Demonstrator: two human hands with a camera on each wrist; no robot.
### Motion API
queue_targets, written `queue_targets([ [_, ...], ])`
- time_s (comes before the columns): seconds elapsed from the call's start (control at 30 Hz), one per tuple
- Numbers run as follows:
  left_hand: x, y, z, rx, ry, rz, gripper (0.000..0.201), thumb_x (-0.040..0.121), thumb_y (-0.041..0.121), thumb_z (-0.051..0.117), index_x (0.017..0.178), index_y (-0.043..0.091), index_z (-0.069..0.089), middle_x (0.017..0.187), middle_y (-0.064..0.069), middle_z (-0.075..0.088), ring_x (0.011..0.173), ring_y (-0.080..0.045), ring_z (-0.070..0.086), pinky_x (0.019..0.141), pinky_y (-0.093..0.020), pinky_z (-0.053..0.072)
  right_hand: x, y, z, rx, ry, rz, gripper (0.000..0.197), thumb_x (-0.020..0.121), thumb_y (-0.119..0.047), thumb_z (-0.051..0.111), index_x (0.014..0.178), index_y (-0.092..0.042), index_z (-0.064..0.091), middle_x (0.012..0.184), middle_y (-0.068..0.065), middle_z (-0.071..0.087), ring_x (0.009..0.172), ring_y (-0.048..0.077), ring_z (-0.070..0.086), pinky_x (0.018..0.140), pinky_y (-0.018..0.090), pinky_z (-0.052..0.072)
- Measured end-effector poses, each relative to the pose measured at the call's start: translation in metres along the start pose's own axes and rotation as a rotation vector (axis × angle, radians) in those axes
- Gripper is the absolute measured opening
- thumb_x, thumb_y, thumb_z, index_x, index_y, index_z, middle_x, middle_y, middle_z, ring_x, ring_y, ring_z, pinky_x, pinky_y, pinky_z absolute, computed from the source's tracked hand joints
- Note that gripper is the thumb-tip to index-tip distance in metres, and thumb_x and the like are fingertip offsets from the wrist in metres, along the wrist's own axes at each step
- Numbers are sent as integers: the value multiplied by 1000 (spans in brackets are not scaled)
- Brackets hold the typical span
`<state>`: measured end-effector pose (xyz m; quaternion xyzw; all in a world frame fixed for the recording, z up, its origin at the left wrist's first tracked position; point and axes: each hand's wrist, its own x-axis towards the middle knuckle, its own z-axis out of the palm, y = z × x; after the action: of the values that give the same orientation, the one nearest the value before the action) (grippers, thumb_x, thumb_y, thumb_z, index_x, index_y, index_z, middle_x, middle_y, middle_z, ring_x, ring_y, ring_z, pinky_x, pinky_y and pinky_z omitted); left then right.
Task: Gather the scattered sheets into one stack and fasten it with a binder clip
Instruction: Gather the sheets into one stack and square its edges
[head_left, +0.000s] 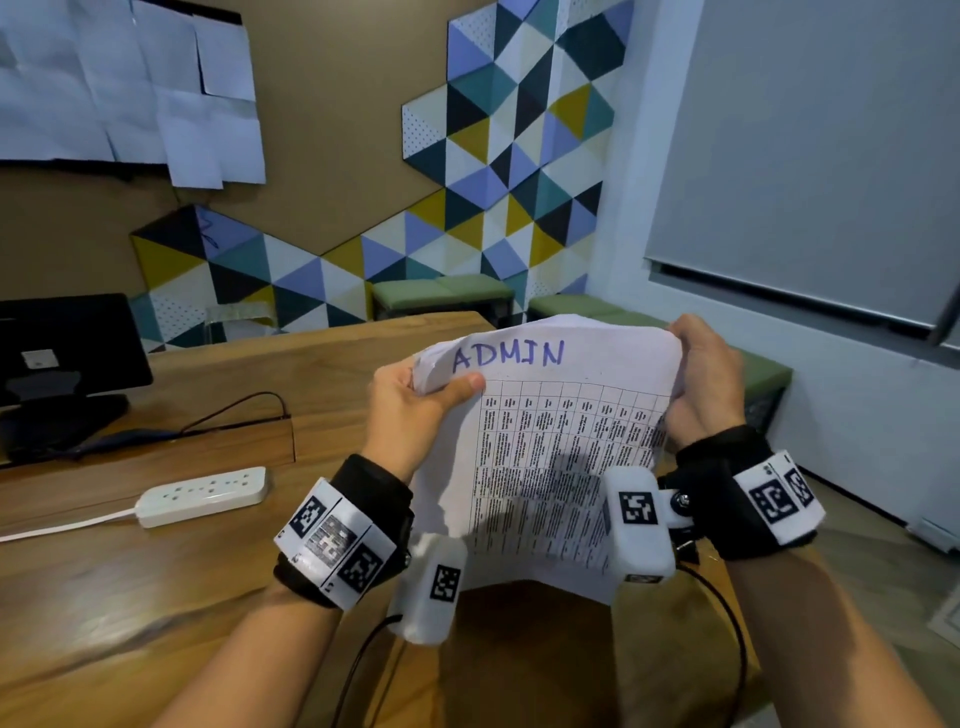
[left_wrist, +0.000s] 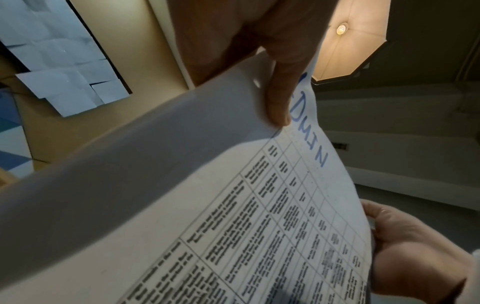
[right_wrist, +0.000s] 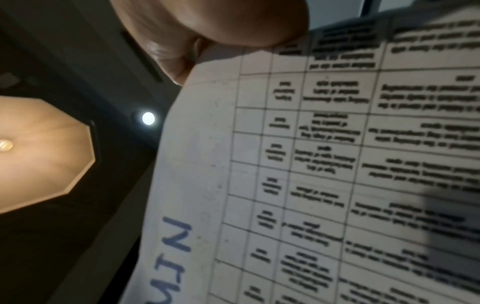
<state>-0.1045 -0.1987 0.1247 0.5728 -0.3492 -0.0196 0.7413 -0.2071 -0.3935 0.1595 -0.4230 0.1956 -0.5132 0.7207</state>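
Observation:
I hold a stack of white sheets (head_left: 550, 457) upright in the air above the wooden table (head_left: 156, 561). Its top page bears "ADMIN" in blue above a printed grid. My left hand (head_left: 415, 405) pinches the upper left corner, the thumb (left_wrist: 280, 98) lying on the front page. My right hand (head_left: 704, 384) grips the upper right edge, fingers curled behind the paper. The sheets (left_wrist: 233, 216) fill the left wrist view, and the right hand (left_wrist: 410, 246) shows at their far edge. In the right wrist view the page (right_wrist: 311, 164) is close and blurred. No binder clip is visible.
A white power strip (head_left: 208, 493) with its cord lies on the table to my left. A black monitor (head_left: 67, 353) stands at the far left. Green benches (head_left: 447, 296) line the patterned wall beyond the table.

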Motion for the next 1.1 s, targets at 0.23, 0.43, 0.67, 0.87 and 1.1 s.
queue_targets([
  [0.23,4,2,6,-19,-8,-1,22,76,-3,67,80,19,66,63,15,71,64,-1,67,61,-13,53,-6,-15,-26,131,-250,222,53,94,-38,37,68,-6,69,66,3,71,54,12,66,54,17,52],
  [0.43,0,7,12,-43,0,59,9,82,12,61,89,18,64,80,8,71,74,0,66,69,-15,52,-24,33,-51,-303,-428,-280,80,63,-48,75,127,-16,40,111,-6,58,90,-6,62,73,13,50],
  [0.67,0,16,0,-168,41,27,24,88,37,49,92,18,63,84,5,72,74,-6,65,67,-17,51,-1,38,-44,-248,-512,-52,83,33,-52,88,100,-10,64,90,0,75,85,15,70,72,26,57],
  [0.87,-5,6,-14,-138,-202,-110,48,82,52,33,109,25,62,112,6,67,101,-9,63,87,-24,47,8,38,-35,-232,-503,-7,90,24,-55,88,98,-9,63,82,-2,76,77,13,72,63,24,57],
  [1.1,-9,4,-27,-51,-415,-39,44,64,30,65,108,25,62,106,15,70,103,-2,62,86,-17,50,12,46,-26,-247,-405,-86,85,23,-63,84,90,-14,63,71,-8,74,67,6,69,62,23,57],
])
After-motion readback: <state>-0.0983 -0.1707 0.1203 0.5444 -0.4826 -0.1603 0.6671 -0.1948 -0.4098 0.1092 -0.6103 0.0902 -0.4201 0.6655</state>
